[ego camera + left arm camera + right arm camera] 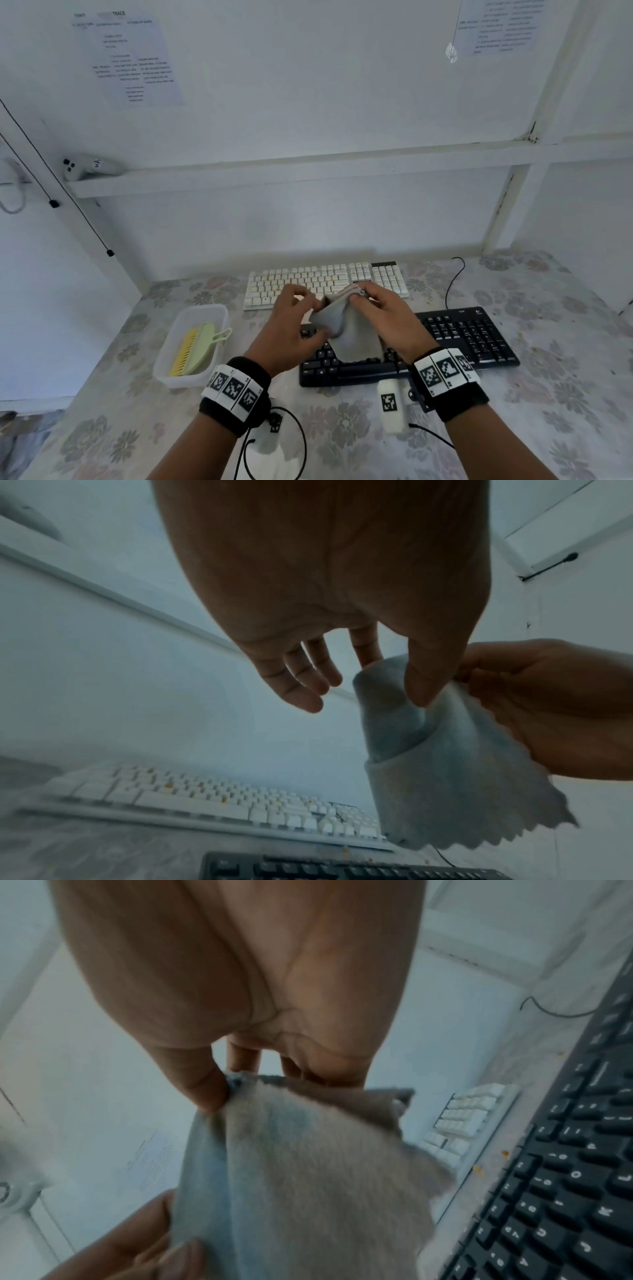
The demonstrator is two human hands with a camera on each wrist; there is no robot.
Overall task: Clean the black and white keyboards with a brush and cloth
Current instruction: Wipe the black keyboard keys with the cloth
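Leftmost on the floral-patterned tabletop [102,428]: clear rectangular plastic tub [219,312] holding a pale green brush with yellow bristles [195,349], lying well apart from both hands. Further right, left hand [291,329] raised above the near-left part of the black full-size keyboard [479,339], thumb and forefinger pinching a lower fold of the soft grey cloth [346,329], remaining fingers [308,674] loosely extended and touching nothing. Between the two hands, grey cloth held up in the air, partly folded, scalloped edge [514,840] hanging free over the black keyboard's left half without clearly touching the keys. Behind the hands, white keyboard with cream keys [325,277] set against the wall, small orange crumbs among its keys [167,785]. Right of the cloth, right hand [383,318] gripping the cloth's upper corner, thumb [202,1085] pressed against the fabric and fingers curled behind it. Near the front edge, by the right wrist, white cylindrical marker block with a black square code [390,404]. Far right, black keyboard's number pad and thin black cable [452,284] curving back toward the wall.
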